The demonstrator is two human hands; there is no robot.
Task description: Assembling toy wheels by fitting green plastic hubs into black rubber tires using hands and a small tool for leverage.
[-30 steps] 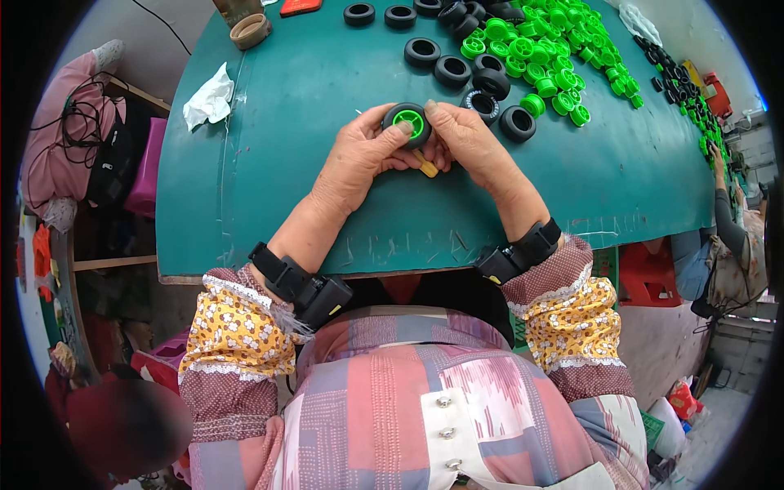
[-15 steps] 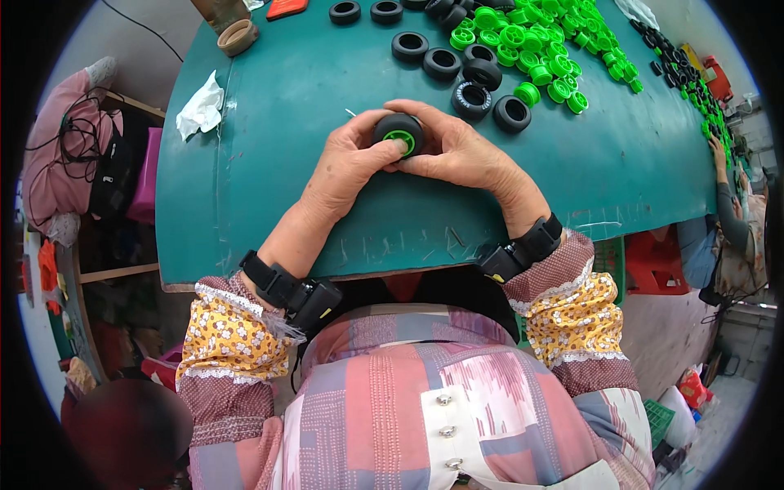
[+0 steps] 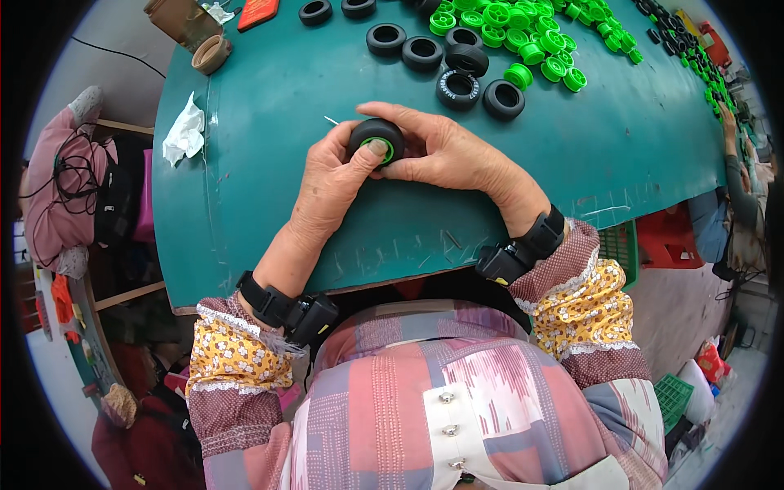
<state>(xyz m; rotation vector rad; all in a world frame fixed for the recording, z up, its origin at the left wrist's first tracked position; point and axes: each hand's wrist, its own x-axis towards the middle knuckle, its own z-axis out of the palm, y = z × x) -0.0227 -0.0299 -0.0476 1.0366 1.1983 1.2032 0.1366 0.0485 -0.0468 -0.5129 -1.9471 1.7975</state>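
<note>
The left hand (image 3: 331, 175) is pinching a black tire (image 3: 377, 129) above the table (image 3: 249, 163), thumb covering the green wheel (image 3: 389, 151) inside. The right hand (image 3: 457, 151) is now curling round it, the yellow handle no longer showing, suggesting thumb pressing. Loose tires (image 3: 503, 100) are lying beyond.

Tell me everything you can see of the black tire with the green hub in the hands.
The small, round, black, rubber-looking tire has a broad outer surface and a green, plastic-looking hub in its opening. It is tilted, hub side toward the camera. The left hand grips it, thumb over the hub, hiding the middle; the right hand curls around its right side. It is over the green tabletop.
</note>
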